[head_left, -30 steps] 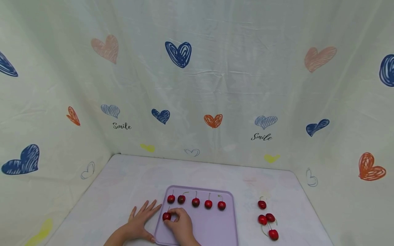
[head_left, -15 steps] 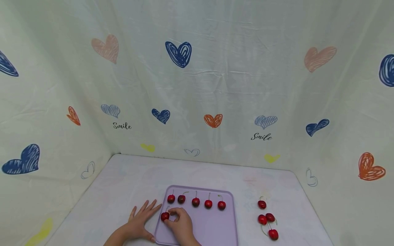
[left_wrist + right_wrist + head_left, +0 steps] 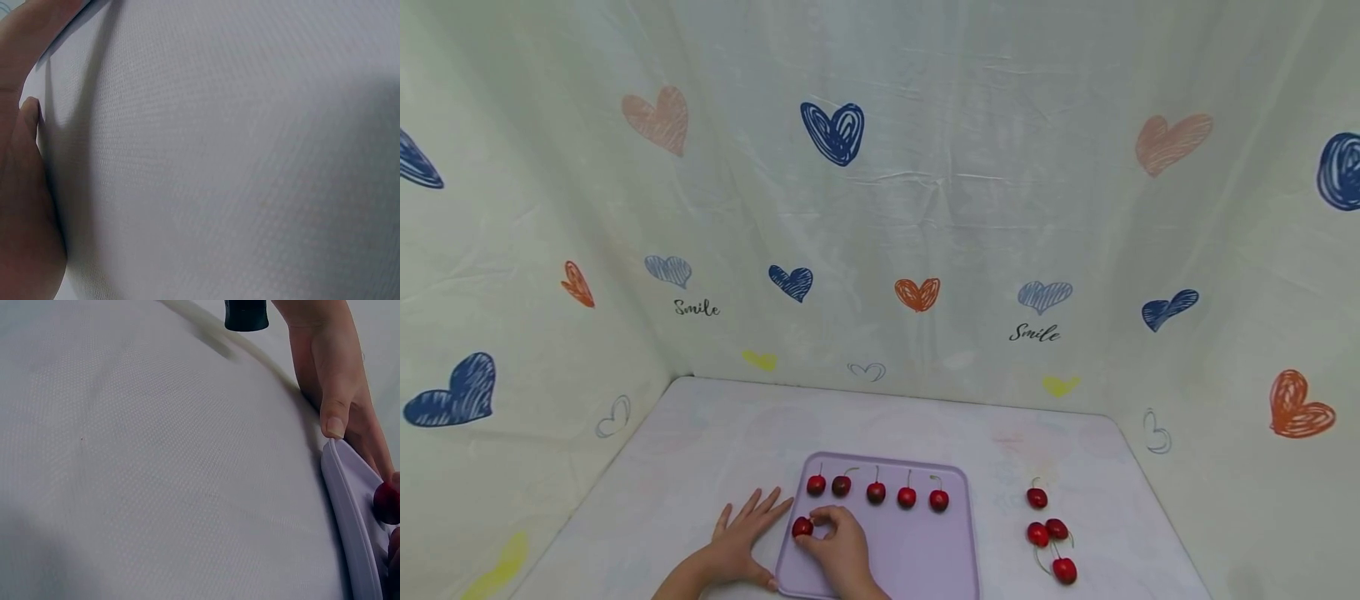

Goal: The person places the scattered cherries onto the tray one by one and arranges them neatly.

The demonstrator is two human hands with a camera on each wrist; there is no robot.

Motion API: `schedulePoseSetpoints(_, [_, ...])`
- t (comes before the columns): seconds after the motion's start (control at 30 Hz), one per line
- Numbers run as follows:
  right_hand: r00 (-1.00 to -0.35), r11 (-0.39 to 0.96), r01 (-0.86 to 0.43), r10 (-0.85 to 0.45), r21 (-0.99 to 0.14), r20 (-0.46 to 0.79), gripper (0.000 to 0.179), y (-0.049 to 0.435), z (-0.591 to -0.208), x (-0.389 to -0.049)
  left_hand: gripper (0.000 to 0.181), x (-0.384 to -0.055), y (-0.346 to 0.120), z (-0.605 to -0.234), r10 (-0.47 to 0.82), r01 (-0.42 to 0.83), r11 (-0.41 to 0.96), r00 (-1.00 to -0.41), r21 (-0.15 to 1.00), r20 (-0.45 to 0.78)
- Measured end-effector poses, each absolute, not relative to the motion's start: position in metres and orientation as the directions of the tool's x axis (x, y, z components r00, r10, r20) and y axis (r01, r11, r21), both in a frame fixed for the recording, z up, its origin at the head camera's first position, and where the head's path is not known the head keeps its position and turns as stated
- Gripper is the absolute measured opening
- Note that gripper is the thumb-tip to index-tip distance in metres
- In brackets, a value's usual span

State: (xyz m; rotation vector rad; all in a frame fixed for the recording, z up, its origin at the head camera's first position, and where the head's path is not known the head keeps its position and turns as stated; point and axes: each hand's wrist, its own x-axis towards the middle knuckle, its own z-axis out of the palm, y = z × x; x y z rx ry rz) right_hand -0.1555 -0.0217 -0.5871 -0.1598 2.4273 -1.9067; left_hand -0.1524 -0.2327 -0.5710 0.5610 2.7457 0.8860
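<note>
Thumb and forefinger of the right hand [image 3: 844, 550] pinch a cherry [image 3: 802, 527] at the left of the tray [image 3: 925, 554]
The right hand slants in from the near edge; the left hand [image 3: 743, 540] lies palm down, fingers spread wide, thumb tip at the tray's corner; five cherries [image 3: 876, 493] line its far side; four cherries [image 3: 1037, 534] sit on the table [image 3: 730, 433]

Straight ahead of you hangs a pale curtain [image 3: 880, 221], hearts [image 3: 791, 282] all over it! High up, you have a scribbled blue heart [image 3: 833, 133] between two pink hearts [image 3: 1172, 143]; lower, an orange heart [image 3: 917, 295], and there's black "Smile" lettering [image 3: 1034, 333], twice! Below, your white table [image 3: 925, 425] stretches toward the curtain.
</note>
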Motion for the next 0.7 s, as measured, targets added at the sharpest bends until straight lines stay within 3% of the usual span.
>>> schedulePoseSetpoints(0.27, [-0.997, 0.324, -0.047, -0.074, -0.945, 0.024, 0.027, -0.0257, -0.5875, -0.1555, 0.113, -0.1532, -0.2330, -0.5725, 0.404, 0.276, 0.752, -0.910, 0.598, -0.088])
schedulePoseSetpoints(0.7, [-0.992, 0.279, -0.027, -0.123, -0.960, -0.008, 0.025, -0.0219, -0.5832, -0.1524, 0.113, -0.1560, -0.2345, -0.5785, 0.391, 0.261, 0.761, -0.915, 0.594, -0.099])
